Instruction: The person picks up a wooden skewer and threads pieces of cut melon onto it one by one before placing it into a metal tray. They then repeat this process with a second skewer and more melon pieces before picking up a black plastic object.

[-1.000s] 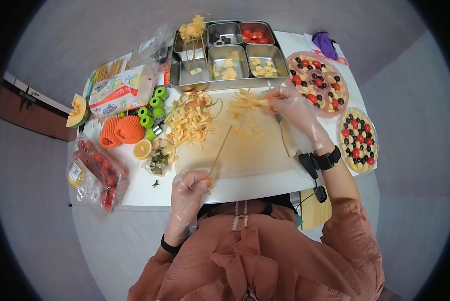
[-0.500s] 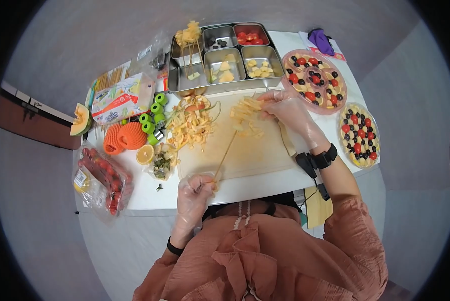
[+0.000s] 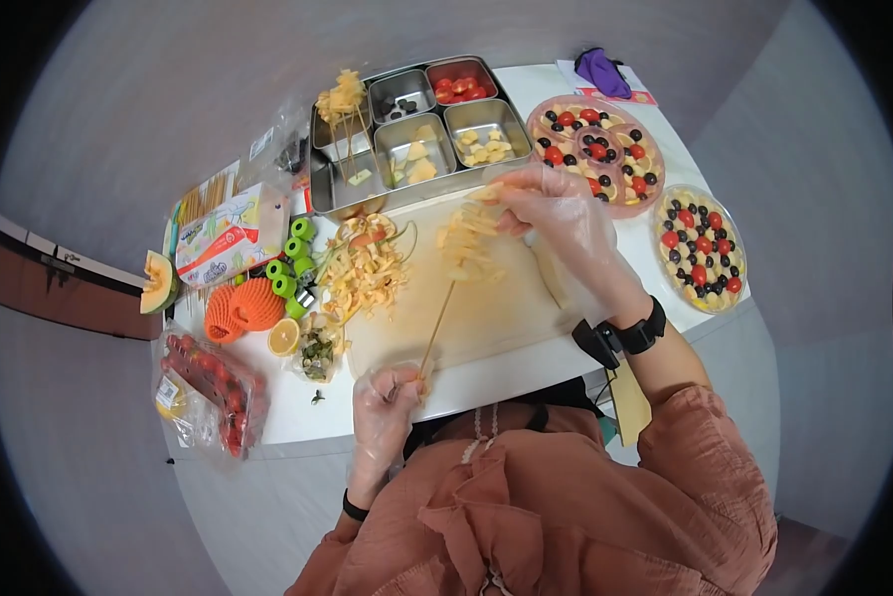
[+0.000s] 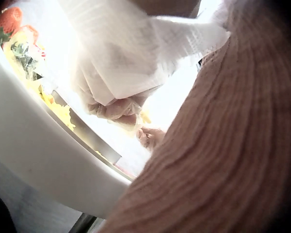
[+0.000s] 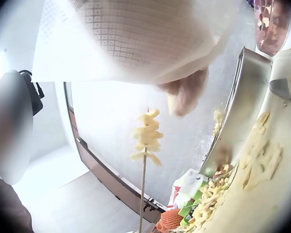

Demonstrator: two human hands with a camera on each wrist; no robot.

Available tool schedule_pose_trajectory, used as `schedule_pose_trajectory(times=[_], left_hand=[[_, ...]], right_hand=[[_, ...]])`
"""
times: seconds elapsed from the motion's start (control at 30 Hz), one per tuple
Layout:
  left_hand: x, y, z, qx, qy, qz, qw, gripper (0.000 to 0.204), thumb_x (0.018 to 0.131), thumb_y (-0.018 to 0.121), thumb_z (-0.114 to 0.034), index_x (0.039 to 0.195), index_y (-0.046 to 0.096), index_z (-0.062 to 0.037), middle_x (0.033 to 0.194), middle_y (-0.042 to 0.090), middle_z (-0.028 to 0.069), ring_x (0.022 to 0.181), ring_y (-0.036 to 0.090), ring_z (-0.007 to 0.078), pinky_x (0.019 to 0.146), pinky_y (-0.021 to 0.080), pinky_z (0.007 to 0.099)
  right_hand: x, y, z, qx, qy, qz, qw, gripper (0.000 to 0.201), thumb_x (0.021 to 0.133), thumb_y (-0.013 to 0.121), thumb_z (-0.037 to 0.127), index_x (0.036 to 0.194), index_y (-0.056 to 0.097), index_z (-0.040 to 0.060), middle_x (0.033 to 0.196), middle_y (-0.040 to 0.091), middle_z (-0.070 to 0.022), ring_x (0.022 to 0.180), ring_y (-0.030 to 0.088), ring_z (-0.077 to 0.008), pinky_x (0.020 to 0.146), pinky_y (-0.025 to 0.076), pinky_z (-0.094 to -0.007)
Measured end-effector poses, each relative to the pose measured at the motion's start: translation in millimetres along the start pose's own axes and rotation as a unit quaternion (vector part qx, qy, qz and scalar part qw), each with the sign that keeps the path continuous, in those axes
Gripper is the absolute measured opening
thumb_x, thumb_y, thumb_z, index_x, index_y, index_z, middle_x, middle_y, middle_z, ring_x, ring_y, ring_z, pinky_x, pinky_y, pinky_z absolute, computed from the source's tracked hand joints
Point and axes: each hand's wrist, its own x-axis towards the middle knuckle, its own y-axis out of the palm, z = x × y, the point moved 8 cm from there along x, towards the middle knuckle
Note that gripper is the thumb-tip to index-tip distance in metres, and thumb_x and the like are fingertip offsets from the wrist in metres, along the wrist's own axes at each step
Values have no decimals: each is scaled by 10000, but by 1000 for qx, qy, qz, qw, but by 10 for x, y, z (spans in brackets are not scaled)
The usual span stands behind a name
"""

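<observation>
In the head view the gloved left hand [image 3: 385,409] pinches the lower end of a wooden skewer [image 3: 436,333], which slants up over the cutting board [image 3: 387,341]. Pale yellow strips [image 5: 148,136] are threaded in a stack on the skewer's upper part, its tip showing above them in the right wrist view. The gloved right hand [image 3: 570,228] is beside the skewer's top, thumb and fingers pinching a pale yellow strip [image 5: 171,104] apart from the stack. In the left wrist view the left hand [image 4: 119,110] is mostly covered by its loose glove.
A metal tray [image 3: 319,189] of compartments with cut fruit and skewers stands behind the board. Peelings [image 3: 367,263] lie on the board's left. Two fruit platters [image 3: 630,204] are at the right; a tomato box [image 3: 213,387], orange netting [image 3: 257,303] and green cutters [image 3: 285,285] are at the left.
The head view has shifted, so the table sits turned and further left. The right hand has come over the skewer's top with a strip; the left hand keeps its grip on the skewer.
</observation>
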Motion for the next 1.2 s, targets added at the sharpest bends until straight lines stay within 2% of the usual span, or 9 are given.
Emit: schedule_pose_trajectory(times=[0.13, 0.2, 0.33, 0.4, 0.63, 1.2], left_hand=[[-18, 48, -61, -36, -5, 12, 999, 43, 892, 618, 7, 924, 640, 24, 801, 647, 49, 698, 580, 102, 659, 464, 228], [-23, 56, -82, -42, -5, 9, 999, 44, 892, 616, 10, 927, 640, 21, 793, 646, 47, 693, 581, 101, 654, 465, 230], [-29, 69, -96, -50, 8, 17, 999, 48, 895, 612, 11, 932, 641, 18, 793, 646, 45, 698, 585, 101, 658, 466, 230], [-32, 69, -64, -47, -6, 23, 999, 75, 883, 613, 19, 933, 656, 56, 832, 656, 79, 738, 601, 117, 681, 491, 248], [-45, 71, -37, -48, -7, 17, 999, 68, 883, 618, 29, 929, 664, 50, 841, 655, 68, 740, 603, 119, 682, 493, 248], [-37, 98, -49, -74, 8, 24, 997, 62, 880, 626, 34, 933, 658, 40, 859, 654, 59, 760, 602, 103, 690, 492, 237]], right_hand=[[-100, 20, 95, -6, -11, -7, 1000, 220, 913, 632, 154, 1046, 673, -16, 920, 710, -68, 760, 673, -116, 690, 515, -233], [-126, 21, 152, -11, -42, -11, 999, 214, 905, 634, 150, 1020, 683, -23, 894, 693, -56, 761, 669, -109, 696, 504, -230], [-155, -21, 134, -5, -52, -19, 998, 212, 895, 641, 144, 1007, 688, -30, 885, 680, -48, 764, 662, -100, 706, 497, -230], [-184, -21, 148, -30, -53, -19, 998, 215, 889, 645, 140, 1009, 689, -33, 882, 686, -41, 766, 653, -85, 711, 500, -224], [-218, -21, 116, -27, -68, -33, 997, 222, 891, 649, 130, 1032, 690, -36, 878, 699, -35, 774, 652, -69, 706, 507, -208], [-293, -55, 214, -135, -172, -89, 972, 171, 864, 695, 96, 1012, 714, 13, 859, 702, -39, 718, 609, -68, 649, 490, -220]])
